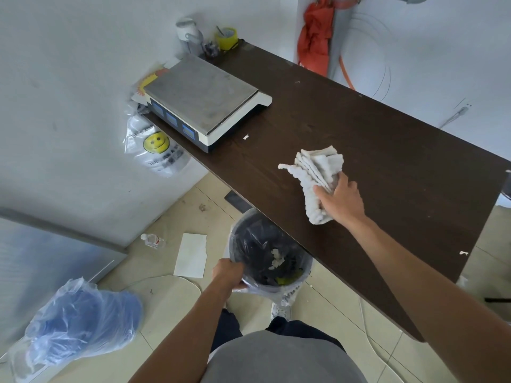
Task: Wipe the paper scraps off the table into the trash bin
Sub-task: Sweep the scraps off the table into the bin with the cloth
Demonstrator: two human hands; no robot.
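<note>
My right hand (341,200) grips a crumpled white cloth (316,175) that rests on the dark wooden table (387,150). My left hand (228,272) holds the rim of a black trash bin (265,252) lined with a clear bag, held just below the table's near edge. White paper scraps (277,259) lie inside the bin. One small scrap (245,137) sits on the table beside the scale, and another scrap (463,253) lies near the table's right edge.
A weighing scale (204,98) stands at the table's far left, with a yellow tape roll (226,37) behind it. On the tiled floor lie a white sheet (191,255), a plastic bottle (152,240) and a blue plastic bag (83,316). An orange umbrella (315,37) hangs on the wall.
</note>
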